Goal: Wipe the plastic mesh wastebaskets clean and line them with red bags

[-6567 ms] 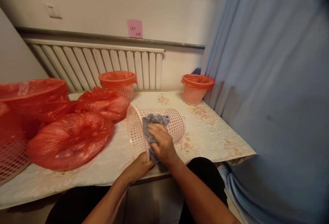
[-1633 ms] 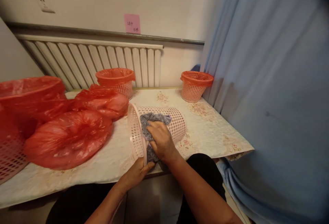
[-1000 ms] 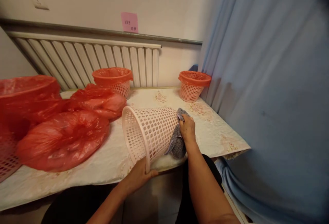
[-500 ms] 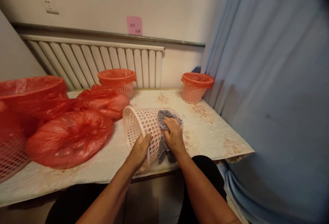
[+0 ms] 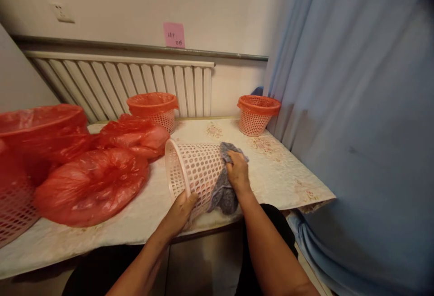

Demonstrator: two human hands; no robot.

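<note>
On a floral cream tablecloth (image 5: 274,183), my left hand (image 5: 181,210) pinches the rim of a sideways-lying, pale-pink perforated plastic basket (image 5: 201,158), best braced while my right hand (image 5: 239,176) presses a soft grey cloth (image 5: 224,196) with curled fingers.

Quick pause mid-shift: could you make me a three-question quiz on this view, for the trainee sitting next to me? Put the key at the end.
1. Choose one. What does the left grip hold? A: a red bag. B: the rim of the unlined basket. C: the blue curtain.

2. True or false: the unlined basket stands upright.

3. Fill in the missing word: the right grip holds a grey ____ against the unlined basket.

Key:
1. B.
2. False; it lies on its side, its open end toward the left of the picture.
3. Cloth.
</note>
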